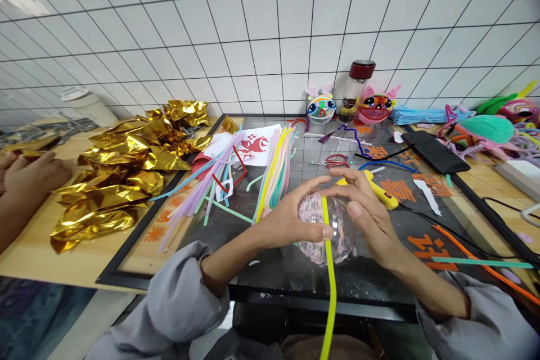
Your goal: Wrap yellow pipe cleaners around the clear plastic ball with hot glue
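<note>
A clear plastic ball [341, 241], its left part covered in pale pink fuzzy material, is held between both my hands above the dark framed board. My left hand [287, 216] wraps round its left side. The thumb presses a yellow pipe cleaner [331, 292] against the front of the ball. That strip runs up over the ball, and its long free end hangs past the board's front edge. My right hand [373, 216] has its fingers curled on the ball's upper right. A yellow-handled hot glue gun [386, 194] lies just behind my right hand, partly hidden by it.
Bundled pipe cleaners [274, 171], red-handled scissors [336, 161] and a black phone [436, 151] lie on the board. Crumpled gold foil [126, 152] is at left, near another person's hands [36, 174]. Decorated balls [320, 108] and a bottle [356, 90] stand along the tiled wall.
</note>
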A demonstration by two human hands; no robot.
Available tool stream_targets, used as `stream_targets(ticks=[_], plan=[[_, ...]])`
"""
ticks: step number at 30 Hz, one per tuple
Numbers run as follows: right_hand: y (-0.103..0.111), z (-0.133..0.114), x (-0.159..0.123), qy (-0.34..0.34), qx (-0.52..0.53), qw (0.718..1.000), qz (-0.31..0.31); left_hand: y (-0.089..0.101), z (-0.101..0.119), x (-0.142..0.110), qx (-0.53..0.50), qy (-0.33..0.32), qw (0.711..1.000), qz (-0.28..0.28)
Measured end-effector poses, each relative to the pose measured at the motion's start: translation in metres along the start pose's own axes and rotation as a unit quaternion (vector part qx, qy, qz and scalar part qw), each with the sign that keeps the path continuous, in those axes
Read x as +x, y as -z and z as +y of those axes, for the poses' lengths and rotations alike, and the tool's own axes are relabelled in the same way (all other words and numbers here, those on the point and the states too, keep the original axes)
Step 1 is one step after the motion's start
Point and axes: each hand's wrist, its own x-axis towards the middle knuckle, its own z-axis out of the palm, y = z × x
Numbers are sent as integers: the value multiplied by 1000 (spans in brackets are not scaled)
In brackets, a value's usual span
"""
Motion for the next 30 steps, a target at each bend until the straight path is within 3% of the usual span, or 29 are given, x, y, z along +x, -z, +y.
stream_targets(ticks=[8,14,20,30], plan=[[-4,-2,2,-24,36,999,12,1,-5,-2,-45,-31,998,-24],[-6,-2,4,-30,62,994,82,3,-10,-5,-110,-30,991,-62],[-6,-7,6,-44,73,996,28,3,-9,-5,-131,-25,988,-79],[-7,-2,2,-48,85,994,41,4,-16,-4,-219,25,975,-20]])
